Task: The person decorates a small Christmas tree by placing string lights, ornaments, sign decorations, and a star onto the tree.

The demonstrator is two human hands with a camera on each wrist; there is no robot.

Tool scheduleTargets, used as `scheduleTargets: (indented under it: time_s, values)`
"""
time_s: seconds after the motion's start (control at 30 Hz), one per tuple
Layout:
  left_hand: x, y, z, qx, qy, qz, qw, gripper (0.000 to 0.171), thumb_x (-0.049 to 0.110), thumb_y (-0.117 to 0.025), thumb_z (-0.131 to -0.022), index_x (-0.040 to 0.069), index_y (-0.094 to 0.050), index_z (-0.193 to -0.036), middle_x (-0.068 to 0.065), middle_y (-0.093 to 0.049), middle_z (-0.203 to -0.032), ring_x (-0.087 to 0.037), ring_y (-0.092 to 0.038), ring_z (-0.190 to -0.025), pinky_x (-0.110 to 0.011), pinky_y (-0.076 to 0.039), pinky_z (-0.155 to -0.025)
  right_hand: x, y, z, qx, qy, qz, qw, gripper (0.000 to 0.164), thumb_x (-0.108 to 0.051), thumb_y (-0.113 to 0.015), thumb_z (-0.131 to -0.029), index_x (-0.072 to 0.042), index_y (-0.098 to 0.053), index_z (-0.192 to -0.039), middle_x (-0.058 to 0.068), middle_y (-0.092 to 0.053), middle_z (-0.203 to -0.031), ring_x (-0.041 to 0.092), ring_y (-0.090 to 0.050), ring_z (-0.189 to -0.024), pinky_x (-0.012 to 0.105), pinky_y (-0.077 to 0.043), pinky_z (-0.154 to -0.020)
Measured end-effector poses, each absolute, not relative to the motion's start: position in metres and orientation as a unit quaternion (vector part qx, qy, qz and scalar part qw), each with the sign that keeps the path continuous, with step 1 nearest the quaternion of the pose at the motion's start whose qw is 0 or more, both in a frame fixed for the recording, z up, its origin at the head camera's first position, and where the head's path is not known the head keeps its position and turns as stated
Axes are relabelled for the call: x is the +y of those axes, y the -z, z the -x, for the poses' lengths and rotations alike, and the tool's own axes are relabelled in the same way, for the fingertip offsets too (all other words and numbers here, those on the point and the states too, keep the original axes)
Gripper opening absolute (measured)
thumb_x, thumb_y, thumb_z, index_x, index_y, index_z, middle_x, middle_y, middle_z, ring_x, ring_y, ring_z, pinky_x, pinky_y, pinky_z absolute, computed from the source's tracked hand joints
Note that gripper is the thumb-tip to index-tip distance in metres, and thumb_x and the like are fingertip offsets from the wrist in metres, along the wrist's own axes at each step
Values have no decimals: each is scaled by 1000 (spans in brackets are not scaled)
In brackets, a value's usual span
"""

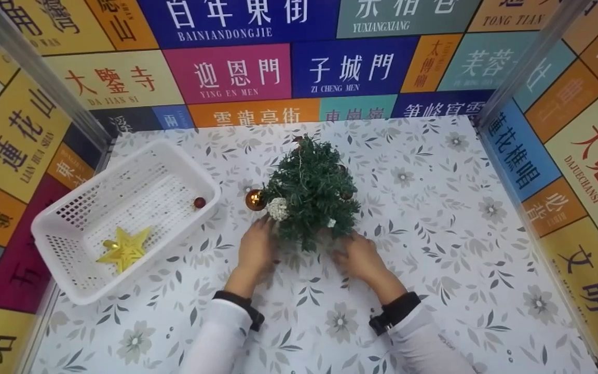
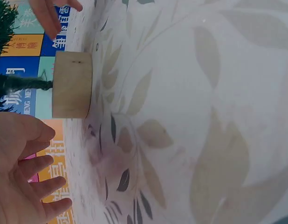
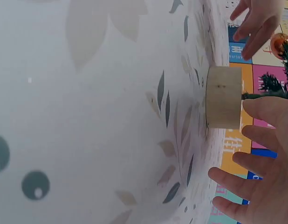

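Observation:
A small green Christmas tree (image 1: 312, 189) stands on the table in the head view. Foliage hides its base there, but both wrist views show a round wooden base (image 2: 72, 85) under a thin trunk. My left hand (image 1: 257, 250) is at the tree's lower left, its fingers spread beside the base in the left wrist view. At the lower right is my right hand (image 1: 364, 258), with fingers extended near the base (image 3: 224, 98). Neither hand appears to grip anything. A shiny gold ball (image 1: 255, 199) and a whitish, bumpy ornament (image 1: 278, 209) hang on the tree's left side.
Left of the tree sits a white perforated basket (image 1: 83, 296). Inside it lie a gold star (image 1: 125, 248) and a small dark red ball (image 1: 199, 202). A floral cloth (image 1: 434, 291) covers the table, and colourful printed panels (image 1: 226, 72) wall it at the back and sides.

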State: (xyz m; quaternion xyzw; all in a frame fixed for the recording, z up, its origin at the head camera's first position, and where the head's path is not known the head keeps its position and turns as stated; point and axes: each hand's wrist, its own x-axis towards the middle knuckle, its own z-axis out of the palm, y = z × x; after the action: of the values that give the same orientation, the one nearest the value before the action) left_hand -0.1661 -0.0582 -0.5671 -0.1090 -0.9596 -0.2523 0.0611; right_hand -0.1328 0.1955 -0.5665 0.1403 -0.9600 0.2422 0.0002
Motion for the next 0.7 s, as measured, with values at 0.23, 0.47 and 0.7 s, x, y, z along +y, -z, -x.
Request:
scheduleTargets:
  time_s: [0.23, 0.47, 0.7]
  values:
    - [-97, 535, 174, -945, 308, 28, 111, 24, 7, -54, -92, 9, -70, -110, -11, -70, -113, -31, -65, -106, -44, -52, -90, 233, 560, 138, -963, -260, -59, -42, 53, -23, -60, -95, 0, -45, -141, 27, -41, -145, 48, -45, -127, 68, -37, -98]
    - [-136, 502, 191, -945, 301, -53, 114, 22, 10, -50, -94, 10, -70, -105, -10, -69, -110, -29, -64, -104, -41, -51, -88, 262, 548, 143, -963, -261, -4, -61, 56, -26, -52, -99, 0, -36, -146, 29, -32, -150, 49, -34, -135, 67, -29, -105]
    - [-174, 489, 220, -950, 277, -114, 90, 28, 11, -47, -95, 7, -65, -116, -15, -65, -116, -33, -60, -107, -46, -50, -87, 270, 538, 146, -963, -263, 2, -55, 56, -27, -48, -100, 1, -34, -147, 31, -30, -150, 51, -32, -135, 66, -26, -108]
